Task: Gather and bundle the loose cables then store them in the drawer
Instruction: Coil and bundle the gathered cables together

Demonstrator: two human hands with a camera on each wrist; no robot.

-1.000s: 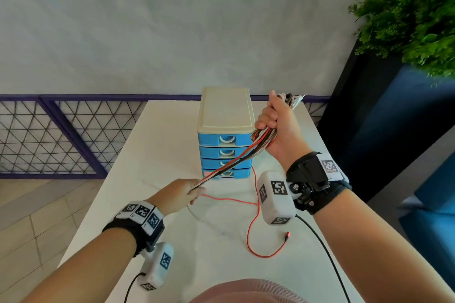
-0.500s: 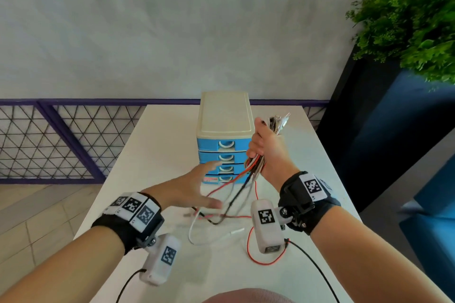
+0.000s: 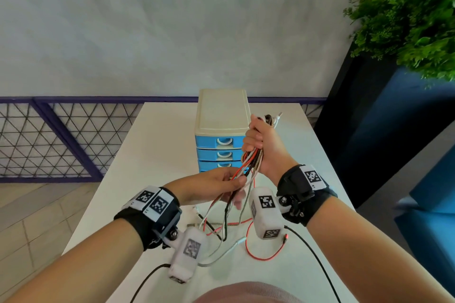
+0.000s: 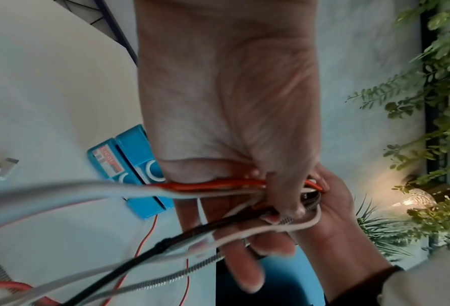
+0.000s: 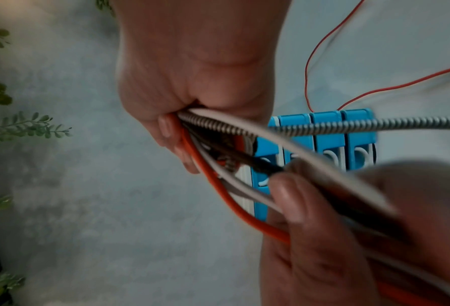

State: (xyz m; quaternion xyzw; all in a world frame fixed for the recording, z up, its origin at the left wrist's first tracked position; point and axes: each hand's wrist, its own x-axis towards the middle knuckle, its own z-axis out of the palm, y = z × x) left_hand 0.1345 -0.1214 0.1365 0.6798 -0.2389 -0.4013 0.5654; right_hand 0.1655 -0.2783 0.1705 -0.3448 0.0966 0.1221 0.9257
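My right hand point(image 3: 256, 141) grips a bundle of cables point(image 3: 251, 167) upright in its fist, in front of the right side of the blue drawer unit point(image 3: 221, 118); connector ends stick out above the fist. My left hand point(image 3: 234, 186) pinches the red, black and white strands just below that fist. In the left wrist view the thumb presses the cables point(image 4: 218, 185) against the fingers. The right wrist view shows a red, a white and a metal-spring cable point(image 5: 234, 129) leaving the fist. Loose tails point(image 3: 221, 227) trail over the white table point(image 3: 152, 155). All drawers look closed.
A thin red cable end point(image 3: 267, 257) loops on the table near my right wrist, and a grey one point(image 3: 221, 254) lies beside it. A dark planter with a green plant point(image 3: 406, 19) stands right of the table. A purple mesh fence point(image 3: 61, 135) runs behind.
My right hand has come down and nearer with the bundle. My left hand let the taut strands go, opened, then rose and took hold of the cables just under the right fist.
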